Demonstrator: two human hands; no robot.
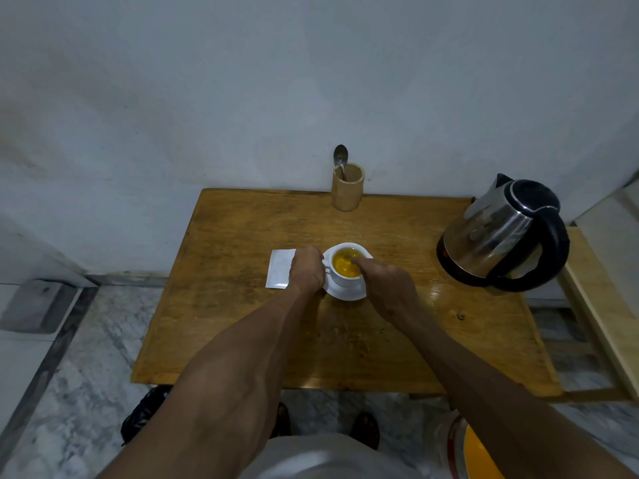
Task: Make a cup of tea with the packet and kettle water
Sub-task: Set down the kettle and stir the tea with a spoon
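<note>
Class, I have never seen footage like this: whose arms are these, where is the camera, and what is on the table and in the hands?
No machine here. A person wears one wide-angle camera on the head, looking down, so the two bare arms are their own. On the wooden table stands a white cup of yellow-orange tea on a saucer. The left hand is closed at the cup's handle side. The right hand reaches its fingers over the tea; it seems to be stirring, but whatever it holds is too small to tell. A white packet lies left of the cup, a steel kettle stands at right, and a spoon sits in a wooden holder at the back.
</note>
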